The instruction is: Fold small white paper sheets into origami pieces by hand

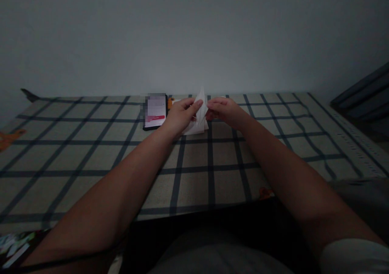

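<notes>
My left hand [181, 114] and my right hand [225, 110] meet at the far middle of a checked cloth surface [121, 156]. Both pinch a small folded piece of white paper [201, 104] that stands up between the fingertips. More white paper [196, 128] lies flat on the cloth just under the hands. Both arms reach forward from the lower corners of the view.
A phone [155, 111] with a lit screen lies left of my left hand. A small orange thing [170, 102] sits beside it. A plain wall rises behind the surface. Dark striped fabric [364, 100] lies at the right edge. The room is dim.
</notes>
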The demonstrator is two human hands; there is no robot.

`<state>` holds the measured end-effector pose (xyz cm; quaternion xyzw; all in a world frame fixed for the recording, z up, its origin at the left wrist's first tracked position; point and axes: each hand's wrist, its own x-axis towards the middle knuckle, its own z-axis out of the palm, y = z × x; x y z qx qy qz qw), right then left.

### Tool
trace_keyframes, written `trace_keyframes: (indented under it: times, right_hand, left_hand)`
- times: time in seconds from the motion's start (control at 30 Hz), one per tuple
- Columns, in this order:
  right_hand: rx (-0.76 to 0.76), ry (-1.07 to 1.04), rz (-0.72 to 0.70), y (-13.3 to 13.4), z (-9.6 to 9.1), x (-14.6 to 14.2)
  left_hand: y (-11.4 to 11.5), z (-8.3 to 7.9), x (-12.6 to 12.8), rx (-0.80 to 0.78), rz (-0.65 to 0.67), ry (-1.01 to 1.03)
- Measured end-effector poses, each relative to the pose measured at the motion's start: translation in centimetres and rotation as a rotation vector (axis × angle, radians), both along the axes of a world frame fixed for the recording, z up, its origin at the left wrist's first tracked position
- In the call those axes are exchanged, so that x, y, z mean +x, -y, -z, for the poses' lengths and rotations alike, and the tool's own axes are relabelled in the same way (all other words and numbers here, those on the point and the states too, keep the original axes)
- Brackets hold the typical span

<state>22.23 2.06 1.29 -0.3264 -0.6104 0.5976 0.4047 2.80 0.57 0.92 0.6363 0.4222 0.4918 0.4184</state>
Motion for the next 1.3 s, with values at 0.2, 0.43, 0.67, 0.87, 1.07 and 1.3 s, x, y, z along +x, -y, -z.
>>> trace_keyframes:
  times: [0.2, 0.43, 0.67, 0.87, 1.07, 1.3]
  right_hand:
    - [-0.015, 0.002, 0.050, -0.12, 0.15, 0.01]
    - [0.138, 0.049, 0.000, -0.03, 0.06, 0.21]
    - [0.139, 0.110, 0.053, -0.02, -0.03, 0.29]
    - [0.101, 0.120, 0.045, -0.20, 0.14, 0.34]
    - [0.165, 0.151, 0.093, -0.34, 0.21, 0.43]
    - [0.141, 0.081, 0.102, -0.60, 0.50, 0.36]
  left_hand:
    - [0.09, 0.16, 0.14, -0.116, 0.059, 0.096]
    - [0.26, 0.07, 0.37, -0.188, 0.021, 0.111]
    - [-0.03, 0.34, 0.39, -0.171, -0.004, 0.117]
    - [0.22, -0.11, 0.07, -0.171, 0.028, 0.087]
    - [0.28, -0.13, 0.19, -0.158, 0.037, 0.095]
    - [0.10, -0.22, 0.25, -0.200, -0.027, 0.141]
